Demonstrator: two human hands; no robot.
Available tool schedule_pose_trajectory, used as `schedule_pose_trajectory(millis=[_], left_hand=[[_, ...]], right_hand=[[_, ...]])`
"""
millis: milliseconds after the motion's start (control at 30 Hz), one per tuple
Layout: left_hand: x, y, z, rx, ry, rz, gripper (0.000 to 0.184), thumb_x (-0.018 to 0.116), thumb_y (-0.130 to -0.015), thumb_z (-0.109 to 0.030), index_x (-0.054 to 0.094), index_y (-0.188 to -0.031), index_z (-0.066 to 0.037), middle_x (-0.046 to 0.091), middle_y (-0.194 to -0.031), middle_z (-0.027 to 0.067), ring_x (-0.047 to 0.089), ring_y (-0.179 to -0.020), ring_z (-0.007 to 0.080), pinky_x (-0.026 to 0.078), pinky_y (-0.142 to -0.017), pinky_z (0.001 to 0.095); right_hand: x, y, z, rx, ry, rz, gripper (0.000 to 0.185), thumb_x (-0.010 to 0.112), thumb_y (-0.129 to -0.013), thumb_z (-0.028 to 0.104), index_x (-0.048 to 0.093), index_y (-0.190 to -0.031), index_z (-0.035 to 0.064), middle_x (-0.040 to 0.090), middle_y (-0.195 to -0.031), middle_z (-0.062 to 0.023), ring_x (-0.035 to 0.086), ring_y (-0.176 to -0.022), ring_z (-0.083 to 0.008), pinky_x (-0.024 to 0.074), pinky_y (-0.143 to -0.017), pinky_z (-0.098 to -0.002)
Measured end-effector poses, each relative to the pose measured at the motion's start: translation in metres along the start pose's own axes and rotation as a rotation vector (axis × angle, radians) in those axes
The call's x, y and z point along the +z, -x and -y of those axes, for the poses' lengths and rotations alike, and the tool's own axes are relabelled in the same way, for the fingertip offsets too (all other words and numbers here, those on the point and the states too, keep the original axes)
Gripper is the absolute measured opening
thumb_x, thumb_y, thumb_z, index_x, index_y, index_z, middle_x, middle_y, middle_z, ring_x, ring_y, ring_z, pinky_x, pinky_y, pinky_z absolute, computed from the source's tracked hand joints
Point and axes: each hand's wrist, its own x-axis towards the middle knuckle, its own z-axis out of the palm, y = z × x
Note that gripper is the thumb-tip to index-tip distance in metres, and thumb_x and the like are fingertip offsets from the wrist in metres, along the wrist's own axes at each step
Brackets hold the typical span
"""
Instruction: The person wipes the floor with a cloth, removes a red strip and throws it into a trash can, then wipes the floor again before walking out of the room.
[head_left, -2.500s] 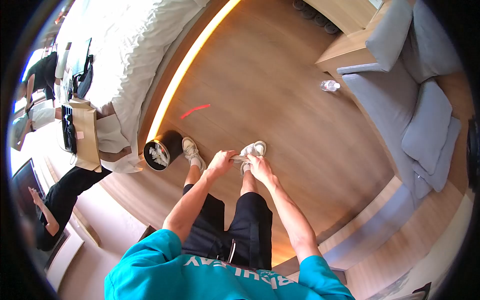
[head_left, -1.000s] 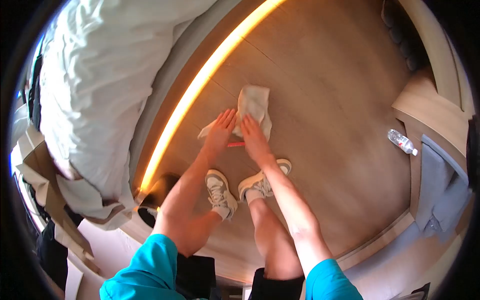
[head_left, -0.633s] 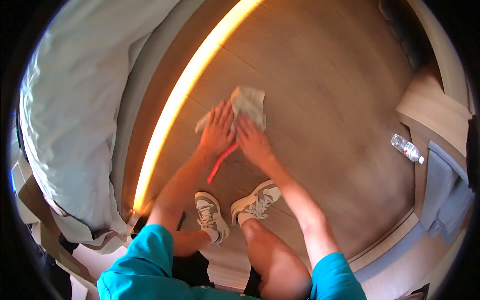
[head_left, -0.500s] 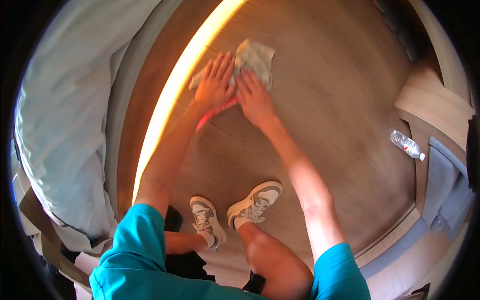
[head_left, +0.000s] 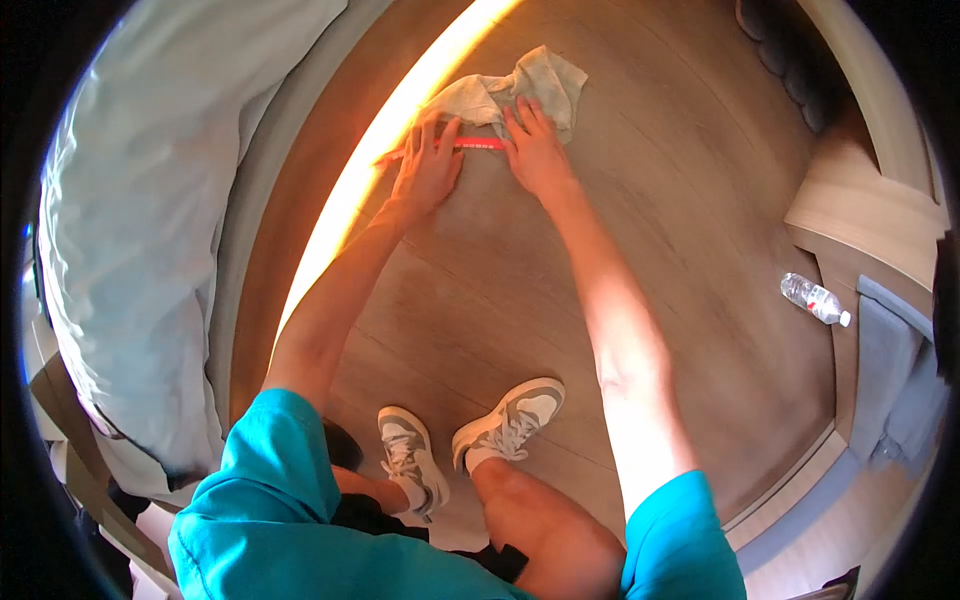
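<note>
A pale, crumpled cloth (head_left: 548, 80) lies on the wood floor (head_left: 480, 290). A red strip with white marks (head_left: 482, 144) runs along its near side; whether it is sewn to the cloth I cannot tell. My left hand (head_left: 430, 170) presses on the cloth's left part, fingers stretched forward over the red strip. My right hand (head_left: 538, 150) lies on the cloth's near right part, fingers apart and pointing away from me. Both hands are open, palms down, and the cloth under them is partly hidden.
A bed with white bedding (head_left: 150, 250) stands along the left. Bright sunlight (head_left: 345, 195) crosses the floor beside it. At the right, a plastic bottle (head_left: 812, 298) lies near a grey cloth (head_left: 885, 350). My shoes (head_left: 510, 420) are planted on the floor below.
Both hands and the cloth have slid farther from me over the floor. The red strip has turned from slanted to nearly level, and the cloth spreads wider to the right.
</note>
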Motion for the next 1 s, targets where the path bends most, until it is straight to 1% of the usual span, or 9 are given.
schedule_pose_trajectory(millis=[133, 200, 300, 367, 400, 467, 567, 800, 1000], left_hand=[[-0.01, 0.015, -0.006, 0.044, 0.041, -0.116, 0.033, 0.064, -0.091, -0.011, 0.057, -0.122, -0.003, 0.051, -0.124, 0.0154, 0.05, -0.115, 0.0328, 0.043, -0.101, 0.0446], [-0.008, 0.024, -0.006, 0.099, 0.052, 0.06, 0.02, 0.063, -0.09, -0.009, 0.06, -0.109, -0.003, 0.057, -0.11, 0.0126, 0.055, -0.107, 0.031, 0.046, -0.096, 0.0426], [-0.012, 0.054, -0.008, 0.219, 0.129, 0.074, 0.013, 0.063, -0.087, -0.007, 0.06, -0.099, -0.003, 0.06, -0.101, 0.0113, 0.058, -0.102, 0.0304, 0.047, -0.094, 0.0416], [-0.023, 0.084, -0.014, 0.158, 0.1, 0.172, 0.012, 0.062, -0.087, -0.007, 0.059, -0.098, -0.003, 0.061, -0.101, 0.0112, 0.058, -0.102, 0.0302, 0.047, -0.093, 0.0413], [-0.032, 0.097, -0.014, 0.131, 0.071, 0.244, 0.011, 0.062, -0.086, -0.006, 0.059, -0.096, -0.004, 0.061, -0.101, 0.0111, 0.059, -0.103, 0.0299, 0.047, -0.092, 0.041], [-0.058, 0.131, -0.023, 0.04, 0.103, 0.28, 0.01, 0.061, -0.087, -0.007, 0.059, -0.096, -0.004, 0.062, -0.101, 0.0116, 0.059, -0.103, 0.0304, 0.048, -0.092, 0.0411], [-0.086, 0.174, -0.039, -0.053, 0.152, 0.244, 0.008, 0.059, -0.088, -0.007, 0.059, -0.095, -0.003, 0.062, -0.099, 0.0132, 0.06, -0.101, 0.0325, 0.048, -0.091, 0.0423], [-0.224, 0.225, -0.09, -0.388, 0.318, 0.224, 0.01, 0.058, -0.091, -0.01, 0.058, -0.091, 0.0, 0.063, -0.095, 0.0194, 0.061, -0.095, 0.0391, 0.049, -0.082, 0.0465], [-0.3, 0.289, -0.113, -0.354, 0.32, 0.034, 0.014, 0.056, -0.091, -0.012, 0.056, -0.087, 0.001, 0.063, -0.086, 0.0216, 0.062, -0.086, 0.0406, 0.051, -0.079, 0.0489]], right_hand=[[0.009, 0.03, 0.011, -0.066, 0.071, -0.109, 0.047, 0.057, -0.098, 0.021, 0.05, -0.142, 0.0067, 0.038, -0.155, -0.0115, 0.032, -0.145, -0.0277, 0.0295, -0.119, -0.0437], [0.012, 0.054, 0.018, -0.112, 0.074, -0.149, 0.043, 0.059, -0.096, 0.017, 0.055, -0.137, 0.0047, 0.045, -0.151, -0.0127, 0.037, -0.143, -0.0284, 0.0315, -0.118, -0.0442], [0.022, 0.087, 0.032, -0.142, 0.024, -0.154, 0.03, 0.062, -0.091, 0.01, 0.063, -0.12, 0.0009, 0.057, -0.139, -0.0124, 0.046, -0.137, -0.0272, 0.0371, -0.115, -0.0432], [0.026, 0.111, 0.051, -0.164, -0.038, -0.226, 0.021, 0.062, -0.09, 0.009, 0.065, -0.11, 0.0027, 0.066, -0.125, -0.0136, 0.06, -0.121, -0.0293, 0.0487, -0.102, -0.0424], [0.021, 0.121, 0.066, -0.174, -0.052, -0.199, 0.021, 0.062, -0.09, 0.009, 0.065, -0.11, 0.0027, 0.066, -0.125, -0.0136, 0.06, -0.121, -0.0293, 0.0487, -0.102, -0.0424], [-0.001, 0.15, 0.097, 0.111, -0.254, 0.131, 0.018, 0.061, -0.091, 0.009, 0.064, -0.107, 0.0038, 0.069, -0.114, -0.0158, 0.066, -0.102, -0.0353, 0.0548, -0.085, -0.0445], [-0.016, 0.184, 0.131, 0.067, -0.369, 0.046, 0.023, 0.064, -0.091, 0.01, 0.065, -0.113, 0.0079, 0.069, -0.098, -0.0199, 0.067, -0.088, -0.0413, 0.053, -0.071, -0.0479], [-0.13, 0.236, 0.231, 0.191, -0.484, 0.093, 0.015, 0.063, -0.092, 0.014, 0.066, -0.104, 0.0046, 0.068, -0.087, -0.0245, 0.067, -0.085, -0.0419, 0.0526, -0.068, -0.0488], [-0.19, 0.285, 0.302, 0.243, -0.519, 0.066, 0.012, 0.064, -0.092, 0.014, 0.064, -0.097, 0.0038, 0.068, -0.079, -0.0223, 0.067, -0.077, -0.0427, 0.05, -0.064, -0.0499]])
